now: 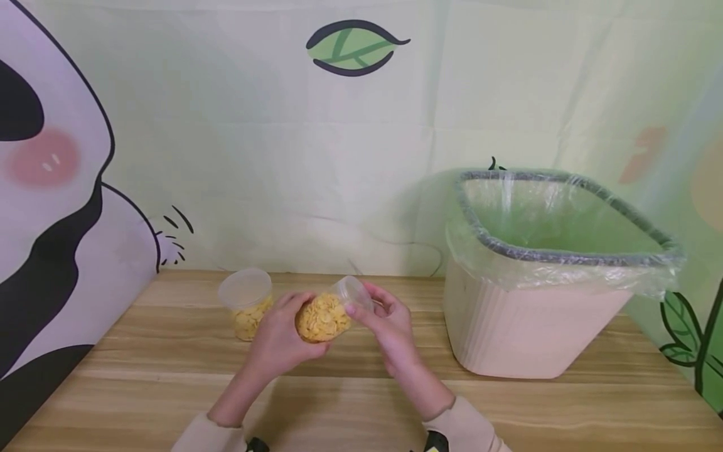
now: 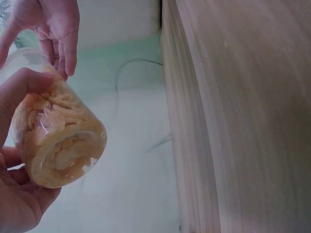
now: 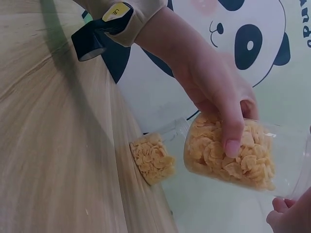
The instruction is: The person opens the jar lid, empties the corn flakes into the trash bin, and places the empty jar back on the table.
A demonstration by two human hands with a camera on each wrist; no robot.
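A clear jar of cornflakes is held tilted above the table, its clear upper end pointing right and up. My left hand grips it round the filled body, and the left wrist view shows the jar's base toward the camera. At the upper end, my right hand has its thumb on the near side and its fingers behind. Whether a lid is on that end is unclear. Left of my hands stands a second cornflake jar with a translucent lid, partly hidden by my left hand.
To the right on the wooden table stands a pale ribbed bin, with a clear plastic liner folded over its grey rim. Behind the table hangs a pale green backdrop with a panda and leaves printed on it.
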